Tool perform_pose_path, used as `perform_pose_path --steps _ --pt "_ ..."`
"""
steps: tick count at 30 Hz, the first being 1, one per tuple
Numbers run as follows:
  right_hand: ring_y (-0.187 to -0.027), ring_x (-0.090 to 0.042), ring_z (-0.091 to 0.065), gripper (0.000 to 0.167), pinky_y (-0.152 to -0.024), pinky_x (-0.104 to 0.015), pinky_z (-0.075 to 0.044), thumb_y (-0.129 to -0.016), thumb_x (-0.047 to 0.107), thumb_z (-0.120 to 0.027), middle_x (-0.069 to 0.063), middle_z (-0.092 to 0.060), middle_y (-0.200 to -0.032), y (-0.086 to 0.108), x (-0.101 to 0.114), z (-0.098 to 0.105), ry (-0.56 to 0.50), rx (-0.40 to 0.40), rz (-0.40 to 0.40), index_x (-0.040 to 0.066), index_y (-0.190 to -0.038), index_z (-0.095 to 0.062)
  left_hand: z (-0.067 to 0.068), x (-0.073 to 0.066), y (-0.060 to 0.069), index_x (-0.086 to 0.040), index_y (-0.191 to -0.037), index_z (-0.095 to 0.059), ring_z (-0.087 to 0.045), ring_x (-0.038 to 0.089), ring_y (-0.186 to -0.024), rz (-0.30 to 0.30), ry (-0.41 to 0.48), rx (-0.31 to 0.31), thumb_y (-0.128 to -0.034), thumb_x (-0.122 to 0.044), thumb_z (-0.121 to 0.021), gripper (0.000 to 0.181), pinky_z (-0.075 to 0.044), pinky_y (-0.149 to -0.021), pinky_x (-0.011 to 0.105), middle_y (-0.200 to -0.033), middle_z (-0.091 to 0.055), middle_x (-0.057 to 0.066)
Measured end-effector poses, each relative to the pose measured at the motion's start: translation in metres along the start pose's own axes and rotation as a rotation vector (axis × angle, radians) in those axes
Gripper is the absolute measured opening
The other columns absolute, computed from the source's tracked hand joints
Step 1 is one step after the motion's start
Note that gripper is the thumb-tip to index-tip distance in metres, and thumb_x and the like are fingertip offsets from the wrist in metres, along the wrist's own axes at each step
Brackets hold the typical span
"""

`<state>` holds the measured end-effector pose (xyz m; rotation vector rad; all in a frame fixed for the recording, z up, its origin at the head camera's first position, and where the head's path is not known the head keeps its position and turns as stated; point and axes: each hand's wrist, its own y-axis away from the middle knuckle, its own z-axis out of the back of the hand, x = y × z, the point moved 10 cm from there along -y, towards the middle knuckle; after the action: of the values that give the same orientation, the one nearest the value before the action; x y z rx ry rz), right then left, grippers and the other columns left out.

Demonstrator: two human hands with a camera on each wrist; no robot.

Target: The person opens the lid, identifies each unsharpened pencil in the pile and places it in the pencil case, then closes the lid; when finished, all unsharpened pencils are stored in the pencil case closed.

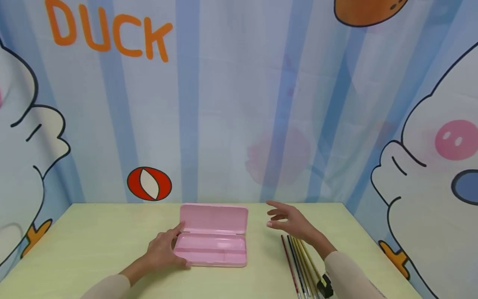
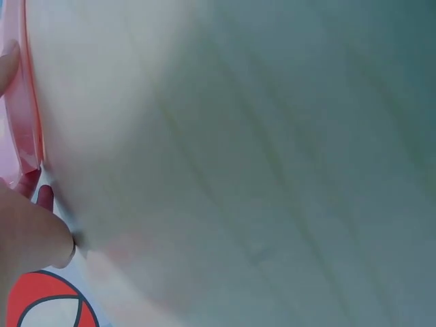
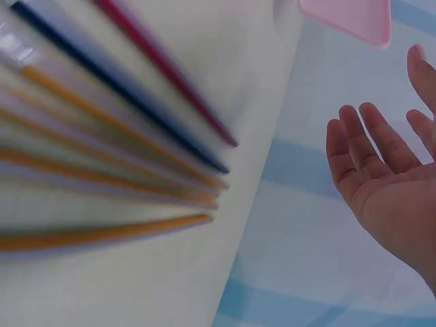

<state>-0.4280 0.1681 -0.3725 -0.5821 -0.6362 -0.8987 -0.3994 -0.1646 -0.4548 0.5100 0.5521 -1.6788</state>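
One pink case (image 1: 209,242) is being held on the table (image 1: 112,232), lid (image 1: 214,218) opened, by the L-hand grip (image 1: 160,249): left side being clasped, thumb being set at the front edge, fingers being stretched back toward the lid. R-hand grip (image 1: 293,222), meanwhile, is being held released, nothing being grasped, fingers being parted in the air just past the near-pointed ends of the thin brushes (image 1: 303,265).

Step in hand? Prob. the opened case is being steadied w/ L while R is being readied for the brushes, judging by pose alone. Next move is seemingly calling for a brush or two being picked up by R, w/ the case being braced by L; poss. some careful separating is being called for, as the handles are being bunched v. close.

Containers now: only one is being shown, i.e. the case, its base being split by thin dividers, a long section at the rear, smaller ones up front. No contents are being seen in any. Brushes are being seen outside, to the case's right: red handle (image 3: 167,71), dark blue handle (image 3: 122,88) & several yellowish ones, pointed ends being aimed toward the backdrop (image 1: 231,104). Bristles can't be made out.
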Motion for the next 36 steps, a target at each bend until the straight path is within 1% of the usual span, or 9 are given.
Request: perform_pose_path --steps 4,7,11,15,20,25,29,36 --pt "-0.118 -0.043 -0.062 0.065 -0.091 -0.045 -0.056 -0.096 0.025 -0.068 -0.027 -0.060 -0.134 0.018 -0.016 0.009 -0.013 0.002 -0.020 0.003 -0.151 -0.041 0.000 0.000 0.002 -0.007 -0.156 -0.032 -0.047 0.034 -0.118 0.009 0.000 0.000 -0.0567 -0.034 -0.098 0.122 -0.033 -0.103 0.069 -0.141 -0.057 0.017" --pt "-0.114 -0.039 -0.064 0.062 -0.091 -0.044 -0.056 -0.096 0.024 -0.067 -0.028 -0.061 -0.132 0.031 -0.029 0.017 -0.012 -0.011 -0.054 0.002 -0.149 -0.043 -0.001 -0.001 0.002 -0.007 -0.156 -0.031 -0.047 0.035 -0.119 0.005 0.004 0.001 -0.0568 -0.033 -0.098 0.122 -0.032 -0.104 0.069 -0.141 -0.056 0.018" --pt "-0.110 -0.036 -0.066 0.059 -0.087 -0.036 -0.056 -0.096 0.022 -0.067 -0.030 -0.062 -0.128 0.048 -0.046 0.026 -0.014 -0.028 -0.109 0.001 -0.147 -0.046 -0.001 -0.003 0.003 -0.007 -0.156 -0.031 -0.046 0.036 -0.120 0.004 0.007 0.002 -0.0572 -0.033 -0.098 0.122 -0.032 -0.105 0.069 -0.143 -0.054 0.018" --pt "-0.103 -0.030 -0.068 0.059 -0.081 -0.029 -0.056 -0.095 0.022 -0.068 -0.026 -0.065 -0.119 0.065 -0.059 0.031 -0.013 -0.024 -0.141 -0.003 -0.145 -0.047 -0.002 -0.003 0.002 -0.008 -0.156 -0.030 -0.046 0.035 -0.120 0.013 0.007 0.007 -0.0576 -0.034 -0.097 0.122 -0.032 -0.105 0.069 -0.144 -0.054 0.018" --pt "-0.092 -0.021 -0.064 0.060 -0.073 -0.028 -0.053 -0.094 0.020 -0.070 -0.018 -0.066 -0.107 0.082 -0.072 0.031 -0.035 0.009 -0.180 -0.007 -0.143 -0.047 -0.003 0.000 0.002 -0.007 -0.156 -0.031 -0.047 0.035 -0.118 0.015 -0.015 0.002 -0.0570 -0.036 -0.097 0.123 -0.034 -0.103 0.068 -0.142 -0.055 0.019" --pt "-0.085 -0.013 -0.061 0.057 -0.069 -0.027 -0.051 -0.091 0.019 -0.072 -0.011 -0.065 -0.099 0.093 -0.086 0.029 0.016 0.023 -0.201 -0.010 -0.137 -0.053 -0.003 0.003 0.002 -0.005 -0.155 -0.032 -0.048 0.034 -0.116 0.003 -0.040 -0.015 -0.0568 -0.039 -0.097 0.123 -0.036 -0.101 0.068 -0.143 -0.055 0.019" --pt "-0.080 -0.006 -0.058 0.056 -0.067 -0.026 -0.050 -0.089 0.018 -0.075 -0.012 -0.066 -0.097 0.100 -0.094 0.025 0.046 0.044 -0.200 -0.012 -0.132 -0.056 -0.002 0.003 0.003 -0.005 -0.155 -0.031 -0.048 0.033 -0.115 -0.003 -0.045 -0.021 -0.0563 -0.039 -0.097 0.124 -0.037 -0.100 0.067 -0.144 -0.054 0.018" --pt "-0.078 -0.003 -0.053 0.059 -0.066 -0.025 -0.048 -0.086 0.017 -0.077 -0.010 -0.067 -0.097 0.108 -0.102 0.020 0.044 0.054 -0.212 -0.013 -0.132 -0.056 -0.005 0.002 0.001 -0.005 -0.156 -0.031 -0.047 0.033 -0.116 -0.002 -0.028 -0.012 -0.0561 -0.038 -0.097 0.124 -0.037 -0.100 0.067 -0.145 -0.053 0.018"
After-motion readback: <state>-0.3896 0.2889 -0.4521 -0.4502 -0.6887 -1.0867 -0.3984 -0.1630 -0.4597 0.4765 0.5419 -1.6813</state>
